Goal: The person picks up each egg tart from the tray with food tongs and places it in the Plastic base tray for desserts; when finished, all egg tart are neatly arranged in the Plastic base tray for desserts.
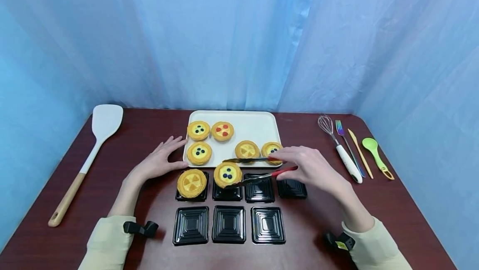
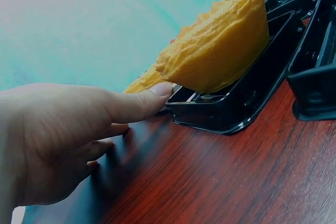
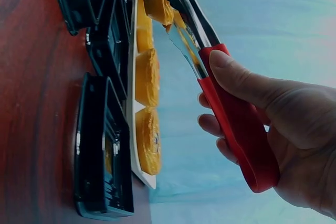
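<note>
My right hand [image 1: 312,166] grips red-handled tongs [image 3: 236,124]. Between the tongs' dark tips is an egg tart with blueberries [image 1: 228,174], held over a black square tray in the back row. My left hand [image 1: 159,162] lies at the left side of the white tray [image 1: 254,124], its fingers spread and fairly straight, with the thumb tip by the tray's front corner. Close to that thumb, a tart with yellow wedges [image 2: 220,45] sits tilted in a black square tray [image 2: 236,106]. More tarts lie on the white tray, including one with red pieces [image 1: 222,131].
Several black square trays [image 1: 229,225] stand in two rows before the white tray. A white spatula with a wooden handle [image 1: 90,157] lies on the left. To the right are a whisk [image 1: 346,159], a rainbow fork [image 1: 349,145], a gold knife [image 1: 360,152] and a green spoon [image 1: 377,157].
</note>
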A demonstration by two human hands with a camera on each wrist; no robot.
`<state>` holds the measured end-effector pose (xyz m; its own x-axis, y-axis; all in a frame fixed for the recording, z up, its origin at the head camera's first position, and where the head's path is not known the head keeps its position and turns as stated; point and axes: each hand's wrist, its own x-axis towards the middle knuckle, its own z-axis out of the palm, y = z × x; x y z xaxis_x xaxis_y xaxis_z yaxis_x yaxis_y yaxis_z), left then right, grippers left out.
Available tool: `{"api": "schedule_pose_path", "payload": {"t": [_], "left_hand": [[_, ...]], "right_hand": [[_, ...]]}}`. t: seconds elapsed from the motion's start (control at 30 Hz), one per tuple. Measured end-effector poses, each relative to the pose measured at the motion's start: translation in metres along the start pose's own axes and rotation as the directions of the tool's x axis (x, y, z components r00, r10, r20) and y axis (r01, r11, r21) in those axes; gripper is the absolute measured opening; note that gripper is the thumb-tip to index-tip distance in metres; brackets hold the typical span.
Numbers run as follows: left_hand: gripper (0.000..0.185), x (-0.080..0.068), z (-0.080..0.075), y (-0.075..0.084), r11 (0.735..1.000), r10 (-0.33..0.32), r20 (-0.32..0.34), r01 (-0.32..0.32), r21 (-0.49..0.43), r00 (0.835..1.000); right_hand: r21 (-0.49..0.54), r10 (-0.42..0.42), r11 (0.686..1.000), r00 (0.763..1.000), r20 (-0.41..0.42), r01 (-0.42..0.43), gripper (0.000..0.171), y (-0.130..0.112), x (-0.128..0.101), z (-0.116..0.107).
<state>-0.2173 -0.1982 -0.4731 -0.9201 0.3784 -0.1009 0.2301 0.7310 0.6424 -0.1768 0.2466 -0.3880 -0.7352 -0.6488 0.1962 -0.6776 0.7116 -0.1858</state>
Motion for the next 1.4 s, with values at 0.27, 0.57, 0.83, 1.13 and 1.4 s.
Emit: {"api": "schedule_pose_path", "payload": {"t": [0.27, 0.57, 0.83, 1.13, 1.4], "left_hand": [[0.083, -0.0024, 0.0011, 0.0028, 1.000, 0.005, -0.006, -0.006, -0.008, 1.000], [0.083, -0.0024, -0.0021, 0.0023, 1.000, 0.009, 0.004, -0.009, -0.003, 1.000], [0.084, -0.0005, -0.0032, 0.0014, 1.000, 0.004, 0.016, -0.004, -0.006, 1.000], [0.084, -0.0002, -0.0039, 0.0016, 1.000, 0.004, 0.018, -0.004, -0.006, 1.000], [0.084, -0.0003, -0.0040, 0.0013, 1.000, -0.007, 0.019, 0.007, -0.010, 1.000]], "right_hand": [[0.001, -0.009, 1.000, 0.999, 0.040, 0.009, 0.057, 0.0003, 0.0003, 0.0065], [0.012, -0.013, 1.000, 0.998, 0.061, 0.012, 0.057, 0.0013, 0.0028, 0.0075], [0.017, -0.020, 1.000, 0.998, 0.059, 0.019, 0.056, 0.0015, 0.0036, 0.0072], [0.008, -0.006, 1.000, 0.997, 0.076, 0.005, 0.057, 0.0002, 0.0045, 0.0068], [0.011, 0.002, 1.000, 0.996, 0.086, -0.003, 0.055, 0.0004, 0.0048, 0.0067]]}}
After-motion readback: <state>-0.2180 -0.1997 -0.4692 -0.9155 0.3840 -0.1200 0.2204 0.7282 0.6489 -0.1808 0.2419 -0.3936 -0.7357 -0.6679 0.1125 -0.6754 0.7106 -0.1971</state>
